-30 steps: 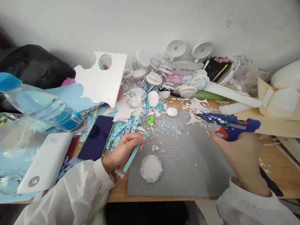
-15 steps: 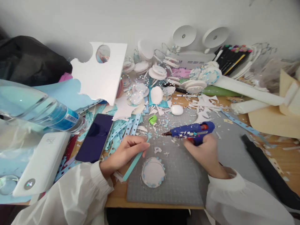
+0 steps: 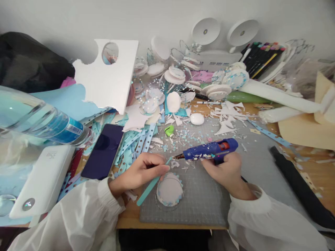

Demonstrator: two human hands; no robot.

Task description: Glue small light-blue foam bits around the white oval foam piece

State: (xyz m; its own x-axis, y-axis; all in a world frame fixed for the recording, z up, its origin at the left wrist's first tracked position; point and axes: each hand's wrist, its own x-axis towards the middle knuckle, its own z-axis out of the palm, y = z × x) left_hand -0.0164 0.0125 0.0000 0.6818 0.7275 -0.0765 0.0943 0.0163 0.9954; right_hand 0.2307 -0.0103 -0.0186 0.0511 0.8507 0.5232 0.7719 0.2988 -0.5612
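Pinched in the closed fingers of my left hand (image 3: pixel 142 171) is a thin teal stick (image 3: pixel 148 192), slanting from lower left up past my thumb; tweezers seem likely, but its exact kind is unclear. My right hand (image 3: pixel 223 170) grips the handle of a blue hot glue gun (image 3: pixel 206 150) speckled with paper bits. The gun's nozzle points left and lies close to the upper tip of the stick; whether they touch I cannot tell. Just below my left fingertips, a round white disc (image 3: pixel 170 191) edged with small blue pieces rests on the grey cutting mat (image 3: pixel 201 209).
Paper scraps and blue confetti litter the mat around a green clip-like piece (image 3: pixel 169 130) and a white oval (image 3: pixel 197 119). A phone (image 3: pixel 103 151), power bank (image 3: pixel 43 181) and water bottle (image 3: pixel 47 118) lie left. A black strip (image 3: pixel 295 188) lies right. Decorated discs (image 3: pixel 175 75) crowd the back.
The glue gun has moved left and slightly down, bringing its nozzle near the teal stick's tip. My left hand still holds the stick, and the view has shifted slightly.
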